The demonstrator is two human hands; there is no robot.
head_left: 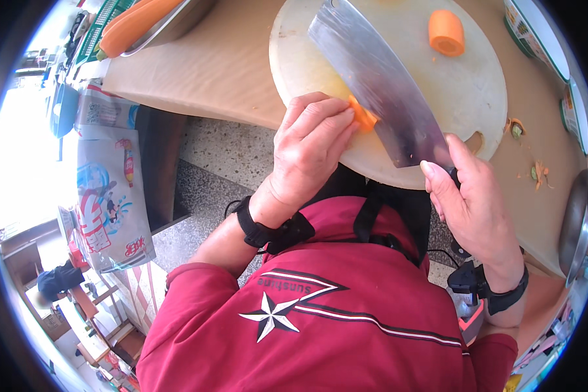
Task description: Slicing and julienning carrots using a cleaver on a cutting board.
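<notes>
On a round white cutting board (294, 49) my right hand (467, 196) grips the handle of a cleaver (385, 85). Its broad blade slants away to the upper left over the board. My left hand (313, 140), fingers curled and bunched, presses on a small piece of carrot (363, 116) beside the blade; part of that piece is hidden under the fingertips. Whether the edge touches the carrot I cannot tell. Farther back on the right of the board lies a thick cut chunk of carrot (446, 32), apart from both hands.
A metal bowl (176, 26) with whole carrots (134, 29) stands at the back left. Carrot tops and peelings (539, 173) are scattered on the brown tabletop (209, 75) right of the board. White-and-green bowls (536, 39) line the right edge. A printed plastic bag (111, 196) hangs at the left.
</notes>
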